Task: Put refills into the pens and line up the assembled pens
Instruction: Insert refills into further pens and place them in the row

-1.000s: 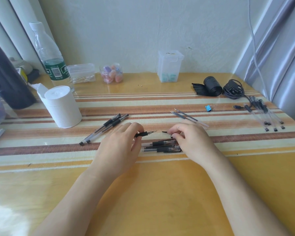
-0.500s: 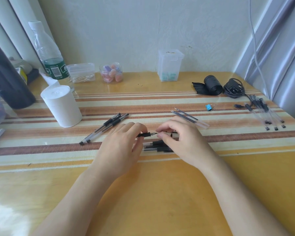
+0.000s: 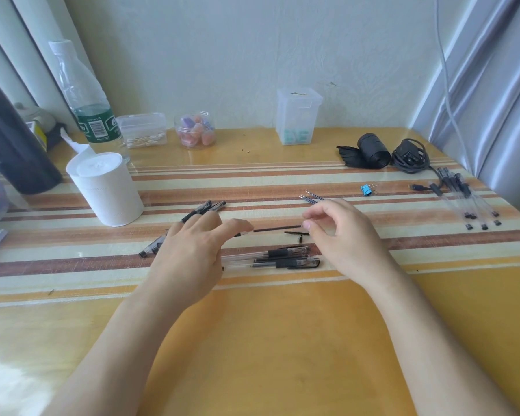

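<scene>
Right hand [image 3: 342,235] has parted from left hand's [image 3: 192,250] pen [image 3: 243,233], refill [image 3: 276,228] between.

Near tabletop [image 3: 282,340] offers passing room; the paper roll [image 3: 105,187] stands at the left, pens [image 3: 282,253] lie across the middle.

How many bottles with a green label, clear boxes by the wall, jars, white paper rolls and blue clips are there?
Green-label bottle: 1
Clear boxes by the wall: 2
Jar: 1
White paper roll: 1
Blue clip: 1
Total: 6
</scene>
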